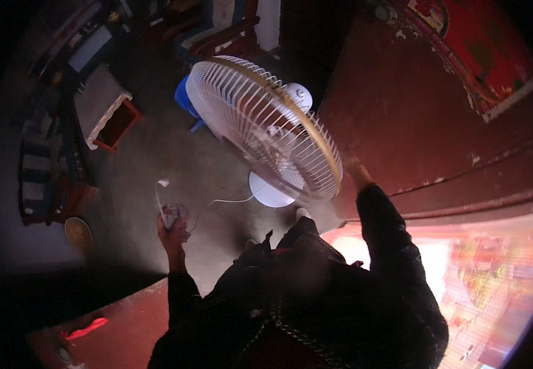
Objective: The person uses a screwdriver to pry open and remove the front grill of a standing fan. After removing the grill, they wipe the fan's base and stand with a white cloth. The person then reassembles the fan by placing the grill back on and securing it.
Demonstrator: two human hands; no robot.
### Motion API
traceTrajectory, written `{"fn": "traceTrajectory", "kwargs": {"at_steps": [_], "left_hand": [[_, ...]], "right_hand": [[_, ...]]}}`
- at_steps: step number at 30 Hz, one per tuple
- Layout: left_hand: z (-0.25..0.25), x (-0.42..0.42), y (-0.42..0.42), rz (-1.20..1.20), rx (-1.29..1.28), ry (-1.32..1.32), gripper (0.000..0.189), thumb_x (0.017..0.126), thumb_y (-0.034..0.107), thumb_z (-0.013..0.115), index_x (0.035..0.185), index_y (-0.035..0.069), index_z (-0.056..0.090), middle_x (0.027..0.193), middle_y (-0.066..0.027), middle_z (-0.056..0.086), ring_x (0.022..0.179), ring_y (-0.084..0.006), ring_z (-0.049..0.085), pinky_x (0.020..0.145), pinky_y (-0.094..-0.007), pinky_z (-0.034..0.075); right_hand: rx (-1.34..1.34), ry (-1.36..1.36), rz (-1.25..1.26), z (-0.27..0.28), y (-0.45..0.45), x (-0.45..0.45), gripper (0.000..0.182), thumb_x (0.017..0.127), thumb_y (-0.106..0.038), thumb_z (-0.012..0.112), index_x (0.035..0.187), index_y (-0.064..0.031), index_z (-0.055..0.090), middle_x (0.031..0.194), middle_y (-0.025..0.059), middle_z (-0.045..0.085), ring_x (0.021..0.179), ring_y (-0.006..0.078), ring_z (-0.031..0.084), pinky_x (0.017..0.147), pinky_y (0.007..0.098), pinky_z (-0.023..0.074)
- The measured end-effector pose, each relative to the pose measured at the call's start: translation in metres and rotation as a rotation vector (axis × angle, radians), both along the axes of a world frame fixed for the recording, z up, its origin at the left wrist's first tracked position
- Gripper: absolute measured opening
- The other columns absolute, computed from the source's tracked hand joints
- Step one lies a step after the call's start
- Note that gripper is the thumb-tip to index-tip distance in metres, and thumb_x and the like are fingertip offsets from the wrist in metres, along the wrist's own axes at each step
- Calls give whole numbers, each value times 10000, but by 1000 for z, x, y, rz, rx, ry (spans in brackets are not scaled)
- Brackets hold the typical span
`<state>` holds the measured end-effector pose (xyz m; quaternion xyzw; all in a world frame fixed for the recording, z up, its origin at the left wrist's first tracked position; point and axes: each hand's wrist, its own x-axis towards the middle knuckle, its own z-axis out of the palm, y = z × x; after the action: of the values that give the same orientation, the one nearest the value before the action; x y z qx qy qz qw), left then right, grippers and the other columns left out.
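Note:
A white pedestal fan (266, 129) with a wire cage and a yellowish rim stands before me, its head tilted, its round white base (271, 191) on the floor. My left hand (173, 233) is closed around a crumpled, blurred bundle (174, 214); its material cannot be told. A thin white strip with a pale end rises from that bundle. My right hand (352, 168) reaches to the right edge of the fan's cage; its fingers are mostly hidden or in shadow, so its grip cannot be told. A white cord (229, 200) runs from the base over the floor.
A blue plastic stool (184, 97) is partly behind the fan. A cloth-topped small wooden table (102, 106) and a wooden armchair (225, 39) stand farther off. Red door panels (400, 138) rise at right, beside a bright doorway. A round yellowish object (78, 233) is at left.

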<state>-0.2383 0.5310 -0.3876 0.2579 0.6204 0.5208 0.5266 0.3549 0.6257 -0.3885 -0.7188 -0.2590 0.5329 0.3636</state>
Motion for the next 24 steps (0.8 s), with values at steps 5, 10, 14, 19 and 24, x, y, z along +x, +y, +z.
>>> {"fn": "traceTrajectory", "kwargs": {"at_steps": [5,10,14,19,24], "left_hand": [[26,45,-10,183,33,-2,377,838,97,674,1205,109,584,944,1,619,755,-98,563,622,-251,438],[55,66,-7,321,-99,30,349,843,112,673,1183,128,600,943,7,626,750,-105,582,602,-261,462],[86,83,-3,354,-213,-9,378,847,96,669,1214,130,585,951,-7,630,743,-107,579,600,-265,475],[74,92,-15,429,-150,43,424,867,44,644,1276,111,556,1000,-27,626,730,-125,598,573,-252,480],[63,101,-26,556,-239,48,452,866,24,642,1301,103,547,1062,-28,625,802,-131,607,647,-264,507]], "right_hand": [[-58,-144,644,-64,88,8,807,773,-232,816,1441,-85,388,1262,122,602,1119,244,582,927,394,505],[281,-310,1028,-36,133,-83,1004,642,-259,896,1451,-39,343,1414,154,430,1336,313,392,1118,408,318],[315,-152,1067,-56,161,-112,1079,585,-194,903,1468,-21,308,1439,177,423,1352,313,389,1115,421,329],[315,-78,1057,-67,190,-127,1046,590,-210,884,1461,-42,328,1418,170,436,1343,306,399,1106,413,343],[180,-240,1443,-34,230,-153,819,613,-301,874,1321,-59,540,1304,125,580,1240,271,516,1045,399,408]]}}
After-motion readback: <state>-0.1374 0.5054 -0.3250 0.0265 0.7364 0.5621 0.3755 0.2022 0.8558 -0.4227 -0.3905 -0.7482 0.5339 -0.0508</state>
